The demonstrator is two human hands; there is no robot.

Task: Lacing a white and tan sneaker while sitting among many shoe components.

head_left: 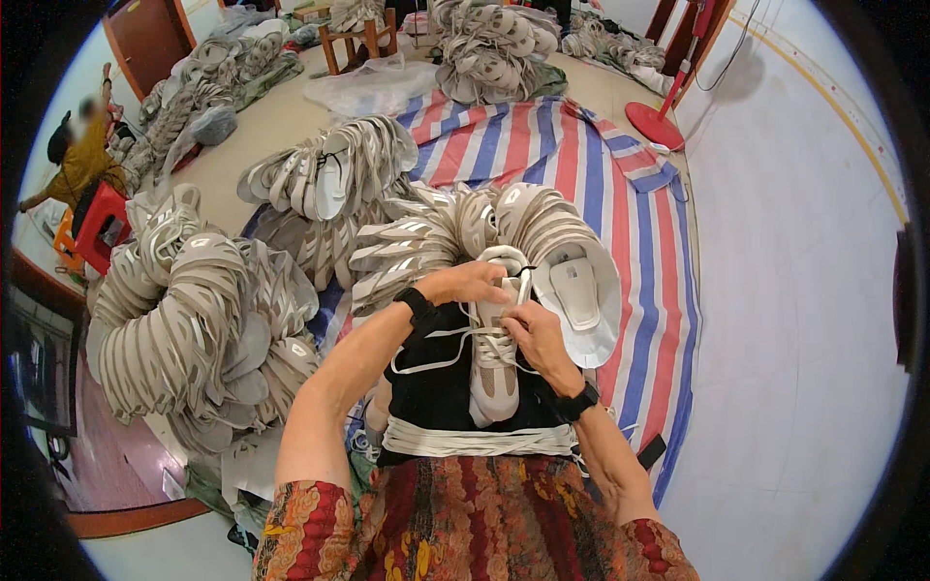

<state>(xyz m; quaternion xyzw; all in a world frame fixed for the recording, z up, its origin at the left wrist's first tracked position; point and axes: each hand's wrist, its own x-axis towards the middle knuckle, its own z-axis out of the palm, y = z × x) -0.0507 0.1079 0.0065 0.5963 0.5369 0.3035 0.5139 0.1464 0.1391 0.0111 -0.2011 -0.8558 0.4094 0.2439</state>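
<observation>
On my black-covered lap lies a beige and white shoe upper (495, 380), its toe toward me and its opening away. My left hand (463, 284) is closed on the upper near the opening, beside the tongue. My right hand (539, 334) is pinched at the lacing on the upper's right side, its fingertips partly hidden. A white shoelace (426, 368) crosses the eyelets and trails off to the left in loose loops. Across my lap, just below the toe, lies a bundle of white shoelaces (480, 440). A black tie (528, 268) sits at the upper's opening.
Nested stacks of shoe uppers (572, 232) curve just beyond my hands, with larger piles (174, 320) on the left. Under them spreads a red, white and blue striped sheet (635, 281). A red stand base (654, 126) and a white wall (785, 320) stand right. Another person (82, 169) sits far left.
</observation>
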